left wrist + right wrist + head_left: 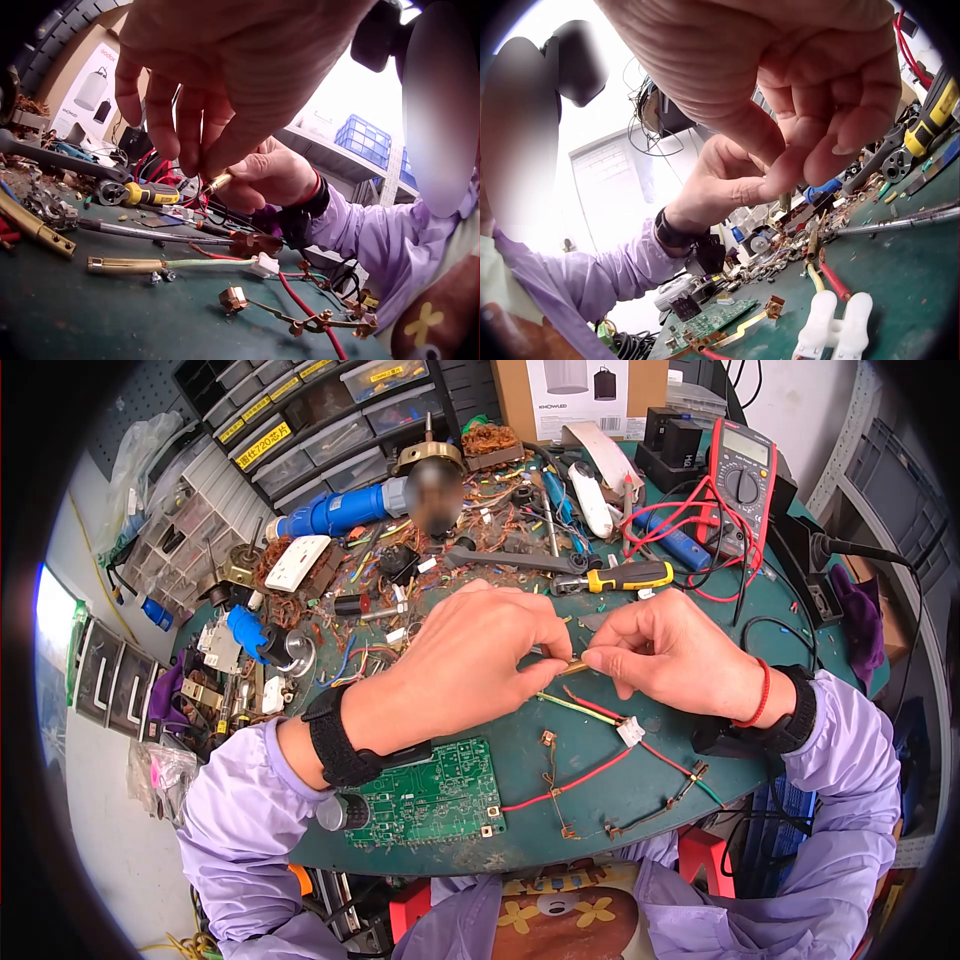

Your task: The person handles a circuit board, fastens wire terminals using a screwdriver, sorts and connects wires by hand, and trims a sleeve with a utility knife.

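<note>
Over the green tabletop, my left hand (pixel 465 650) and right hand (pixel 685 655) meet at a small brass pin (pixel 219 181). The right thumb and forefinger pinch it, and the left thumb and forefinger grip its other end; fingers partly hide it. Below lies a second brass pin (pixel 124 265) on a green-yellow wire (pixel 206 262). That wire enters a white connector (pixel 630 731) with red wires (pixel 590 770). Two small screws (pixel 166 276) lie beside the second pin. Bent copper contact strips (pixel 551 785) are on the near side.
A green circuit board (pixel 430 785) lies by the left forearm. Behind the hands are a yellow-handled ratchet tool (pixel 630 576), a heap of wire scraps and parts, and a blue plug (pixel 340 510). A red multimeter (pixel 742 470) stands back right. Drawers (pixel 320 420) rise behind.
</note>
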Demonstrator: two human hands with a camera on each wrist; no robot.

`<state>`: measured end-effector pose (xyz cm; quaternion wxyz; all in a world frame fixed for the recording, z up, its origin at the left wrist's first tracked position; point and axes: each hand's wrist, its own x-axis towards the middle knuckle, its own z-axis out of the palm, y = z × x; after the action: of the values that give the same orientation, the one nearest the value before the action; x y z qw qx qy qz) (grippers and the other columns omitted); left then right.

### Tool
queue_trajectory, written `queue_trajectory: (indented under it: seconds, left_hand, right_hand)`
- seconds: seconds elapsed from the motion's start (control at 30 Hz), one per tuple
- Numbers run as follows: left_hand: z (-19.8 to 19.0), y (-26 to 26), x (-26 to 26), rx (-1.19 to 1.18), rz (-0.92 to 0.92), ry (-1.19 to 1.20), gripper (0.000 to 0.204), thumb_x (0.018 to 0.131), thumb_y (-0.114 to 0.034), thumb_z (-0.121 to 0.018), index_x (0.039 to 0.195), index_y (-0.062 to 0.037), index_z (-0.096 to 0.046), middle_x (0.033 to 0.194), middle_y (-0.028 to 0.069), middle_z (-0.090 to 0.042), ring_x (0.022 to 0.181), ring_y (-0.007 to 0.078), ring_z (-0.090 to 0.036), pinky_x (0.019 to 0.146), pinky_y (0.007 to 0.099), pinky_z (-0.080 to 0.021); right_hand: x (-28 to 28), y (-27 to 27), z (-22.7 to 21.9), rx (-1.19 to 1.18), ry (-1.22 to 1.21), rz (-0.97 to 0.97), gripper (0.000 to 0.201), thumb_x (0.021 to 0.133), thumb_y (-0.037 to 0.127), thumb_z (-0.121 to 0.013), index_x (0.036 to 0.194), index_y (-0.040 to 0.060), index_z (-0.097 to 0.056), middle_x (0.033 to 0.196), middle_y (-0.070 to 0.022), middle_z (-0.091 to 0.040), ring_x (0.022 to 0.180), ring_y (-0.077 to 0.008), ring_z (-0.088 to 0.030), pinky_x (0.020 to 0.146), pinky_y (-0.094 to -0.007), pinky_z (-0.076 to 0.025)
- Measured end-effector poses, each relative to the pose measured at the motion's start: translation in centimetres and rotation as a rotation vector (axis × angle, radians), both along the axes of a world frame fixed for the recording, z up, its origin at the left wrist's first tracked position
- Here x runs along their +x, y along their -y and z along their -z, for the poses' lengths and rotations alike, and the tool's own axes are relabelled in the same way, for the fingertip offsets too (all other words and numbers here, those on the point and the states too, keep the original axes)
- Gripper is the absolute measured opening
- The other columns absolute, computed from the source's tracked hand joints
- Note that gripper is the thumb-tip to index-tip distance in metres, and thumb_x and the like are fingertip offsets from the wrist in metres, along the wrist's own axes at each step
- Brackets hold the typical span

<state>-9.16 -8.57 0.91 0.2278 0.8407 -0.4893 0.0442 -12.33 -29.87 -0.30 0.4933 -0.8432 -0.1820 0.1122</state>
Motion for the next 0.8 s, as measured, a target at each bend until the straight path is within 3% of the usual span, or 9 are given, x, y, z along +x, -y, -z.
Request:
queue_trajectory:
  seconds: [0.23,0.4,0.6,0.8]
  left_hand:
    - [-0.1,0.1,-0.1,0.018,-0.029,-0.072,0.007,0.073,-0.007,-0.069,0.078,-0.0051,-0.065,0.076,0.0056,-0.063,0.073,0.0250,-0.061,0.068,0.0361,-0.046]
    - [-0.1,0.2,-0.3,0.056,-0.012,0.011,0.007,0.073,-0.008,-0.068,0.079,-0.0074,-0.064,0.075,0.0036,-0.061,0.073,0.0225,-0.059,0.073,0.0352,-0.041]
    - [-0.2,0.2,-0.5,0.067,-0.045,-0.019,0.008,0.073,-0.008,-0.069,0.080,-0.0076,-0.064,0.075,0.0021,-0.061,0.072,0.0200,-0.059,0.074,0.0345,-0.041]
    - [-0.1,0.1,-0.1,0.054,-0.061,-0.071,0.008,0.073,-0.008,-0.068,0.080,-0.0072,-0.064,0.076,0.0032,-0.061,0.070,0.0202,-0.059,0.073,0.0334,-0.043]
  right_hand:
    - [0.0,0.1,0.0,-0.012,0.004,-0.004,0.019,0.085,0.016,-0.065,0.075,-0.0003,-0.068,0.058,-0.0072,-0.063,0.051,-0.0122,-0.059,0.050,-0.0302,-0.045]
    - [-0.2,-0.2,-0.6,-0.127,0.056,-0.011,0.016,0.081,0.014,-0.066,0.075,0.0001,-0.068,0.060,-0.0119,-0.063,0.053,-0.0201,-0.061,0.053,-0.0344,-0.046]
    - [-0.4,-0.2,-0.9,-0.193,0.062,-0.021,0.014,0.081,0.014,-0.066,0.076,0.0016,-0.069,0.064,-0.0138,-0.064,0.058,-0.0256,-0.064,0.056,-0.0364,-0.047]
    - [-0.4,-0.1,-1.0,-0.218,0.087,-0.017,0.015,0.082,0.016,-0.066,0.077,0.0029,-0.070,0.063,-0.0139,-0.064,0.058,-0.0260,-0.063,0.056,-0.0376,-0.047]
